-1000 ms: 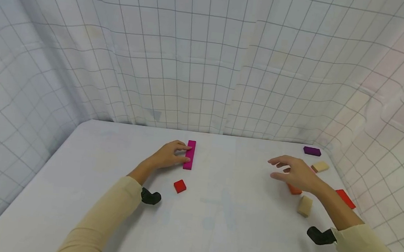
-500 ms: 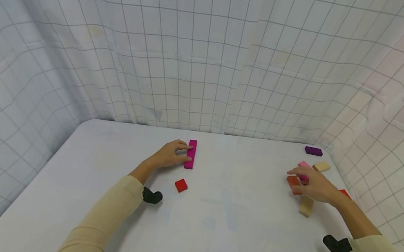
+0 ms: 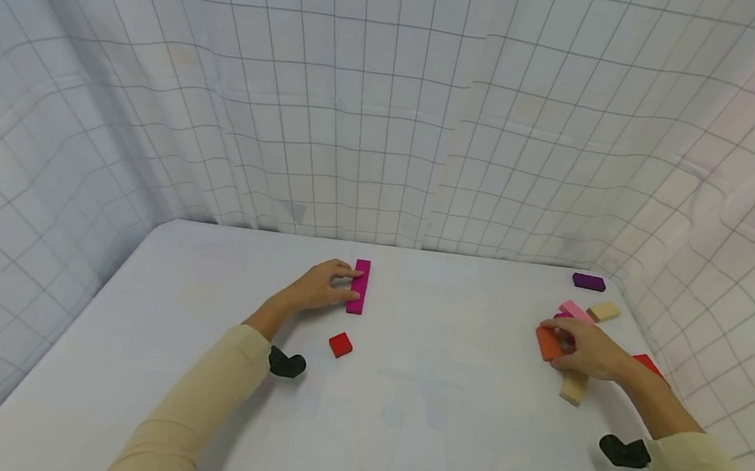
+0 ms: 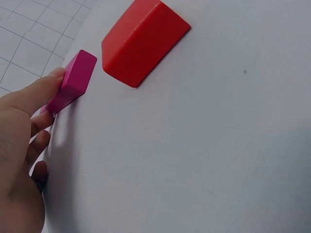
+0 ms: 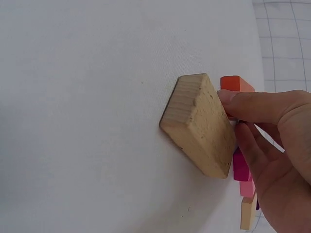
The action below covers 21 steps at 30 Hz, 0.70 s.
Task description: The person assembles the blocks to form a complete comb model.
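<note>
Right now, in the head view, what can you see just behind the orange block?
Behind the orange block lie a magenta block and, farther back, a light pink block. The right hand covers most of the magenta one; that part cannot be seen.

You face a magenta bar (image 3: pixel 361 286), a red block (image 3: pixel 341 344), an orange block (image 3: pixel 548 345), a wood-grained tan block (image 5: pixel 209 131) — white tabletop (image 3: pixel 439 441), grey-gridded white curtain (image 3: pixel 389 129).

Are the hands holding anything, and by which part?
Right hand: orange block, by its near and far ends. Left hand: touches magenta block mid-length; grip unclear.
</note>
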Each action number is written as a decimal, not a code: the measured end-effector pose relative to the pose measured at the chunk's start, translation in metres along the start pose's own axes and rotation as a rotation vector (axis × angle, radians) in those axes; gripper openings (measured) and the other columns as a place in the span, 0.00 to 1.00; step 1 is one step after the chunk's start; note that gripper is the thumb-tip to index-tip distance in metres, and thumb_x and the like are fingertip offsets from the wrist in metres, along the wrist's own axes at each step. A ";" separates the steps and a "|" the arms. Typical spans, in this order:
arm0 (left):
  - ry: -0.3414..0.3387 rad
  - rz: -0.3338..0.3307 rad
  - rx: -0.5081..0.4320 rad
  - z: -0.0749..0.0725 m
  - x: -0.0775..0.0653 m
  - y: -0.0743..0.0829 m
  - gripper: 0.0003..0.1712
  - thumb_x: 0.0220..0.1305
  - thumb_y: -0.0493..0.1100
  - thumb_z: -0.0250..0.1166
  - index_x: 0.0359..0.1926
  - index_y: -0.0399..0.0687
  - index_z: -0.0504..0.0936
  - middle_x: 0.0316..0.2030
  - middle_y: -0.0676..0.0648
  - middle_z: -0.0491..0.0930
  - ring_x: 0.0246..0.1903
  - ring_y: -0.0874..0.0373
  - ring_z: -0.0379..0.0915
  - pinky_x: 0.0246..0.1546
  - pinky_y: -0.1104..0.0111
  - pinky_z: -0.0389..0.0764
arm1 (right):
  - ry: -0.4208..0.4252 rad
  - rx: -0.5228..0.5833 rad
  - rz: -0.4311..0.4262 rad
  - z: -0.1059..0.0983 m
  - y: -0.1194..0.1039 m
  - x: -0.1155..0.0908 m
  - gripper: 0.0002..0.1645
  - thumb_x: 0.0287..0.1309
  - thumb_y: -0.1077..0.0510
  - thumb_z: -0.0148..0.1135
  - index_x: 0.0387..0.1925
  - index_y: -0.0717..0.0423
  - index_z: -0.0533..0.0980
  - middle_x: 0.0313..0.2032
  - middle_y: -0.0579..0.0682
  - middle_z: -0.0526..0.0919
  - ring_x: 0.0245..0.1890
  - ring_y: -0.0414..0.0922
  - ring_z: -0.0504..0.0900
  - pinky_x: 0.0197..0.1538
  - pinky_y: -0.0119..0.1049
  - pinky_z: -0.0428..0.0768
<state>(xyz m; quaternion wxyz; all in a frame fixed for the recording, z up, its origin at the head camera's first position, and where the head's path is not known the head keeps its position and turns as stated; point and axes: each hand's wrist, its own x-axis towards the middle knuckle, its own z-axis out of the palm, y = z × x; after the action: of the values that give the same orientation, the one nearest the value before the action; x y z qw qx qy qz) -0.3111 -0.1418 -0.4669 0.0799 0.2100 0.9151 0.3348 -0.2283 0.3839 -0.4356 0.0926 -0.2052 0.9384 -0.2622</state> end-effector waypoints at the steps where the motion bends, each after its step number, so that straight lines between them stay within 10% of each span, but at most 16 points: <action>1: 0.001 0.001 -0.002 0.000 0.000 0.000 0.33 0.70 0.51 0.69 0.71 0.43 0.76 0.67 0.37 0.70 0.71 0.39 0.60 0.71 0.44 0.60 | -0.002 0.000 0.002 0.000 0.000 0.000 0.34 0.56 0.65 0.75 0.64 0.67 0.74 0.56 0.63 0.77 0.53 0.59 0.77 0.54 0.48 0.82; 21: 0.024 0.026 -0.026 0.001 0.002 -0.001 0.32 0.71 0.50 0.68 0.70 0.42 0.76 0.66 0.37 0.71 0.69 0.39 0.62 0.71 0.45 0.62 | 0.050 0.009 -0.050 0.009 -0.040 0.032 0.38 0.56 0.54 0.79 0.63 0.69 0.75 0.58 0.63 0.79 0.54 0.60 0.79 0.57 0.57 0.80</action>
<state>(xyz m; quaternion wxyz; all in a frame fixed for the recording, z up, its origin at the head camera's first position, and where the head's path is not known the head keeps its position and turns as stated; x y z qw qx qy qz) -0.3133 -0.1412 -0.4685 0.0672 0.2168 0.9088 0.3501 -0.2408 0.3352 -0.4243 0.0635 -0.2218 0.9338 -0.2735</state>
